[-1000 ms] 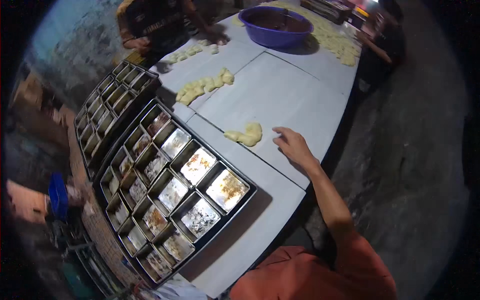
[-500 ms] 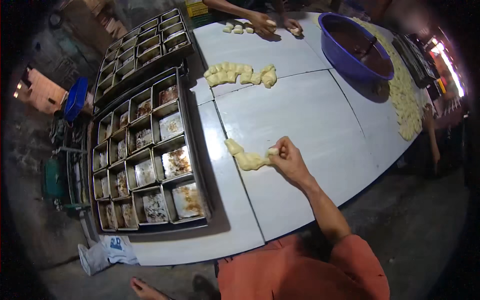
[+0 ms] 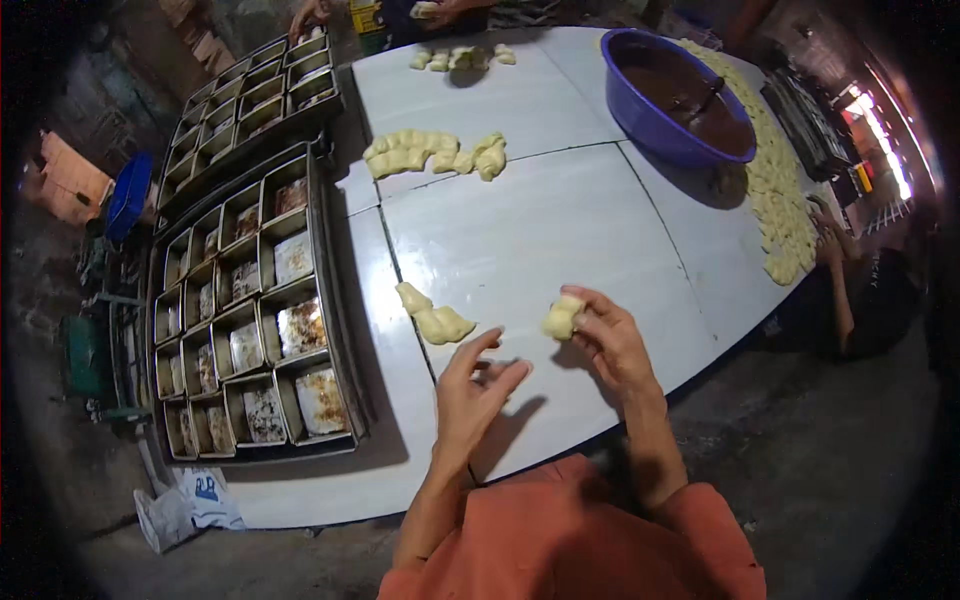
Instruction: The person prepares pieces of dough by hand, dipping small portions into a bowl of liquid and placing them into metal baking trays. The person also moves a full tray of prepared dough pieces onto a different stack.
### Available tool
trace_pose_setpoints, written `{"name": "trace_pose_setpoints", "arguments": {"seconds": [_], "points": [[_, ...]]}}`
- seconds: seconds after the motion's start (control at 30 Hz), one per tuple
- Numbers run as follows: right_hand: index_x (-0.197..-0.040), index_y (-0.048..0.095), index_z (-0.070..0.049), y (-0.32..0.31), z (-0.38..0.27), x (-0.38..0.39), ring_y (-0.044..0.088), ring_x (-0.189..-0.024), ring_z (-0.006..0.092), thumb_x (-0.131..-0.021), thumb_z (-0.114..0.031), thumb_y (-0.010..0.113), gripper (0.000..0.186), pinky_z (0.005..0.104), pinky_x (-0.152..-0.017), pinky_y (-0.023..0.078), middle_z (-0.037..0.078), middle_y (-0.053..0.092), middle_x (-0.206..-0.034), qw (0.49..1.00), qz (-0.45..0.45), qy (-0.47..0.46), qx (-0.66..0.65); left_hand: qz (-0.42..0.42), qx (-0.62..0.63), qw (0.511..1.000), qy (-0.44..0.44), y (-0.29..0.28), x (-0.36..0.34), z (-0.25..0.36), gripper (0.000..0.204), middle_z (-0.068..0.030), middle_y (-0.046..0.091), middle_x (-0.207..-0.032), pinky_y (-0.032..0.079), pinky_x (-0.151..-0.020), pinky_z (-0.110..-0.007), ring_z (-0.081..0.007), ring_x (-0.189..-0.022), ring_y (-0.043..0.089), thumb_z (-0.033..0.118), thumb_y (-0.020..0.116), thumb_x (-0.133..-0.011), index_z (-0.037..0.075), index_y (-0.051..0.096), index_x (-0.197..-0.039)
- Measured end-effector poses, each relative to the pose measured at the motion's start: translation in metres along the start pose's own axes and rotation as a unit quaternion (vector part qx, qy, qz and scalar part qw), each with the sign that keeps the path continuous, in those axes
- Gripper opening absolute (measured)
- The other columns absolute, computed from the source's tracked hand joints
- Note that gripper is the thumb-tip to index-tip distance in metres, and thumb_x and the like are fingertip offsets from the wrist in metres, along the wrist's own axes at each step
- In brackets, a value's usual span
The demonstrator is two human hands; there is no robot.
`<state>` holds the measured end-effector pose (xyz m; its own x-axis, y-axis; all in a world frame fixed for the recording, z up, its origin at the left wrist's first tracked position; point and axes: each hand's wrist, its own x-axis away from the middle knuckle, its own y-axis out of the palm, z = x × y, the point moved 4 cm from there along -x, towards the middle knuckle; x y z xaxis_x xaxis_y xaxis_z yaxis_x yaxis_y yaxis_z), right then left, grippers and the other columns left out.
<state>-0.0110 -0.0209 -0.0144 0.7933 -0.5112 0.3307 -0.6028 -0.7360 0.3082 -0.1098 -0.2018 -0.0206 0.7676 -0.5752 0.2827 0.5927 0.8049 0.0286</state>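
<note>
My right hand (image 3: 605,335) pinches a small lump of pale dough (image 3: 562,317) just above the white tiled tabletop (image 3: 530,240). To its lower left, my left hand (image 3: 475,385) hovers with fingers apart and nothing in them. Just beyond it lies an irregular piece of dough (image 3: 440,320). A longer row of joined dough lumps (image 3: 410,152) rests farther back.
Two racks of square metal tins (image 3: 245,345), (image 3: 250,100) line the left. A purple tub of brown filling (image 3: 678,97) stands back right beside many small dough pieces (image 3: 785,230). Co-workers' hands (image 3: 440,12), (image 3: 828,230) show at the far edge and right.
My left hand has risen from the lower edge over the table. My right hand has taken a dough piece away from the near lump and moved it rightward. The co-worker's hands have drawn back.
</note>
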Motion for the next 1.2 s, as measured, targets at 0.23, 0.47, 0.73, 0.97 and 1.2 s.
{"name": "trace_pose_setpoints", "arguments": {"seconds": [0.23, 0.47, 0.73, 0.97, 1.2], "points": [[-0.121, 0.055, 0.001, -0.022, 0.019, 0.011, 0.064, -0.099, 0.0154, -0.093, -0.007, 0.066, 0.031, 0.0273, -0.087, 0.054, 0.011, 0.063, -0.112, 0.993, 0.058, -0.093, 0.043, -0.181, -0.01, 0.983, 0.004, 0.053, -0.042, -0.002, 0.033, -0.0091, 0.073, -0.097, 0.054, -0.07, -0.024, -0.0103, -0.079, 0.067, 0.017, 0.07, -0.092, -0.003, 0.068, -0.118], [-0.127, 0.048, -0.002, -0.052, -0.009, -0.015, 0.063, -0.094, 0.0131, -0.091, -0.008, 0.068, 0.041, 0.0226, -0.078, 0.052, 0.01, 0.064, -0.105, 0.988, 0.087, -0.119, 0.045, -0.012, -0.108, 0.953, 0.283, 0.103, -0.064, 0.022, 0.052, -0.0206, 0.065, -0.125, 0.051, -0.096, -0.037, -0.0329, -0.11, 0.066, 0.023, 0.062, -0.098, -0.001, 0.048, -0.142], [-0.11, 0.057, -0.004, -0.094, -0.072, -0.053, 0.061, -0.083, 0.01, -0.094, -0.006, 0.064, 0.018, 0.0241, -0.074, 0.052, 0.004, 0.062, -0.093, 0.966, -0.024, -0.028, -0.257, -0.029, 0.171, 0.952, 0.251, 0.233, -0.107, 0.002, 0.091, -0.0202, 0.063, -0.127, 0.051, -0.096, -0.036, -0.022, -0.11, 0.064, 0.054, 0.075, -0.082, -0.003, 0.042, -0.145], [-0.111, 0.055, -0.006, -0.222, -0.194, -0.148, 0.062, -0.081, 0.0094, -0.096, -0.014, 0.061, 0.018, 0.0247, -0.068, 0.052, 0.003, 0.063, -0.093, 0.967, 0.043, -0.252, 0.013, -0.178, 0.068, 0.981, 0.038, 0.276, -0.132, 0.016, 0.08, -0.0199, 0.059, -0.133, 0.051, -0.095, -0.035, -0.0232, -0.106, 0.066, 0.022, 0.076, -0.089, 0.002, 0.032, -0.152], [-0.102, 0.067, -0.002, -0.288, -0.262, -0.291, 0.067, -0.089, 0.0241, -0.086, -0.025, 0.062, 0.028, 0.0411, -0.08, 0.051, 0.014, 0.071, -0.094, 0.806, 0.052, -0.15, 0.57, -0.09, -0.036, 0.994, -0.048, 0.235, -0.125, 0.006, 0.043, -0.0208, 0.066, -0.122, 0.054, -0.088, -0.033, -0.0244, -0.105, 0.068, 0.015, 0.066, -0.095, -0.002, 0.057, -0.133]]}}
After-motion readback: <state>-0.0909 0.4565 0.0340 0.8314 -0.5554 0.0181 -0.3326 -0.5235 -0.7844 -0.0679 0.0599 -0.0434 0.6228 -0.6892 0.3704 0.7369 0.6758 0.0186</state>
